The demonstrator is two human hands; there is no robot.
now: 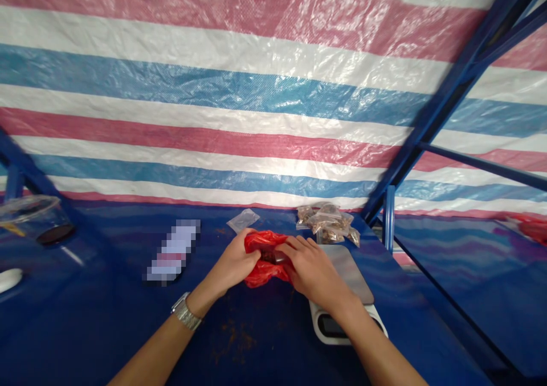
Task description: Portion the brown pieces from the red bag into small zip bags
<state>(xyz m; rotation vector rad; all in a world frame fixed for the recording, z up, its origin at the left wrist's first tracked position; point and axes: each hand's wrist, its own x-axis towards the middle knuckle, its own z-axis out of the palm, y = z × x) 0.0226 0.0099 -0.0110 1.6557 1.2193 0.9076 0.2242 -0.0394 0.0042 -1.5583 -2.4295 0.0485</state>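
A crumpled red plastic bag (264, 275) is between my hands, its mouth open toward me. My left hand (236, 263) grips the bag's left side, thumb over the rim. On the right side, my right hand (311, 269) is closed on the bag with its fingers curled at the opening. Dark contents (268, 256) show inside, and a dark shiny piece by my right fingers is too small to name. Under my right forearm lies a kitchen scale (348, 275) with a metal plate. Behind the bag lies a clear zip bag (243, 219).
Several small zip bags of brown bits (329, 222) are piled behind the scale. A phone (174, 252), blurred out, lies left of my hands. At far left stands a clear round container (32, 212), near a white object (9, 279). Brown crumbs dot the blue table (128, 329). Blue metal bars (410, 152) slant at right.
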